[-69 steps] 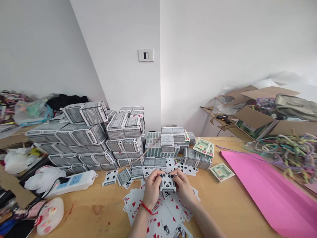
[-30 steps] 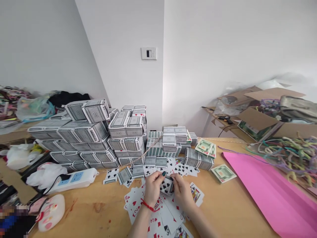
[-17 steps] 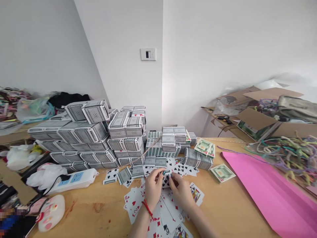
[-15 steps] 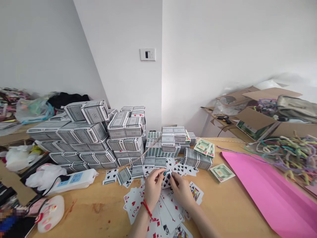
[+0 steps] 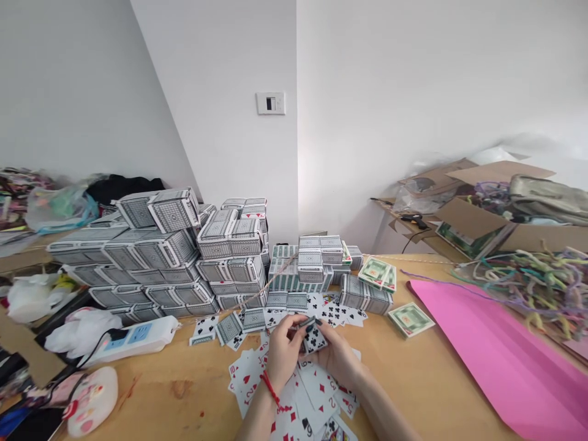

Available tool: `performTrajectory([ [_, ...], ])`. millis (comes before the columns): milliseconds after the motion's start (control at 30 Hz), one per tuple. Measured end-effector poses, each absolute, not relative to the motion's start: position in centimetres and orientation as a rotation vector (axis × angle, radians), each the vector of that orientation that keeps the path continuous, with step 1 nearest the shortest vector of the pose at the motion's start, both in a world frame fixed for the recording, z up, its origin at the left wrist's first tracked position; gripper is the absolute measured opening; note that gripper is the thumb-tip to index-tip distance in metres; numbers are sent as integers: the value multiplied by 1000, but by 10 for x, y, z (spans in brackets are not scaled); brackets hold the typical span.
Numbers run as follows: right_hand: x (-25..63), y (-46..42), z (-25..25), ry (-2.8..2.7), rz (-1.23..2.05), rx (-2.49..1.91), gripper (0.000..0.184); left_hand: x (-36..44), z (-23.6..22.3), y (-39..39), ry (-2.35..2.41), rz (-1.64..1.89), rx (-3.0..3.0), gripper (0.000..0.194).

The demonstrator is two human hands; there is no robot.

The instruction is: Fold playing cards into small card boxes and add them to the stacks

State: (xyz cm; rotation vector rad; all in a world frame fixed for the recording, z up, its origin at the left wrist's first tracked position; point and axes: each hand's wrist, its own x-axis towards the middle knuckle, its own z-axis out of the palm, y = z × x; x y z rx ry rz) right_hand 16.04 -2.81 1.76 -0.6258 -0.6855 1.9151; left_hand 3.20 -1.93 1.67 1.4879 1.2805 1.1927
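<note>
My left hand (image 5: 283, 344), with a red string at the wrist, grips playing cards (image 5: 315, 339) between thumb and fingers. From the other side my right hand (image 5: 339, 354) is closed on the same cards, which show black clubs. Part of them is hidden by the fingers. Beneath both hands lies a spread of loose playing cards (image 5: 294, 422), mostly face up with red hearts and diamonds. Just beyond the hands are more face-up cards (image 5: 334, 312) and small folded card pieces (image 5: 254, 319) with grey patterned backs.
Stacked blocks (image 5: 160, 245) made of folded cards fill the table's left back. Green card boxes (image 5: 410, 320) sit to the right, beside a pink sheet (image 5: 496, 367). A white power strip (image 5: 138, 337) lies at left; fuzzy coloured stems (image 5: 542, 282) are heaped at right.
The held cards have turned and tilted between my fingers. My right hand has shifted slightly right and now reaches around their right side. The view has moved a little.
</note>
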Motion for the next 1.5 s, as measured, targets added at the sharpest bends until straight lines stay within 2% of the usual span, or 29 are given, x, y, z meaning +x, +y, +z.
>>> performTrajectory([
  [267,158,-24,14,-641,2019,-583,40,41,16,-20,1050,1157,1123,21],
  [400,158,-23,13,-626,2028,-582,44,42,14,-20,996,1196,1067,24],
  [633,162,-22,6,-529,2133,-533,40,39,13,-20,1097,1199,1102,29],
  [867,163,-23,8,-475,2167,-557,38,27,9,-14,1423,1444,1198,28],
  [1267,165,-25,12,-519,2066,-600,27,25,6,-11,1431,1576,1184,23],
  [1433,166,-23,16,-524,1883,-643,15,25,10,-15,1337,1524,1203,45],
  [1500,166,-23,19,-541,1816,-645,15,27,12,-18,1321,1450,1265,49],
])
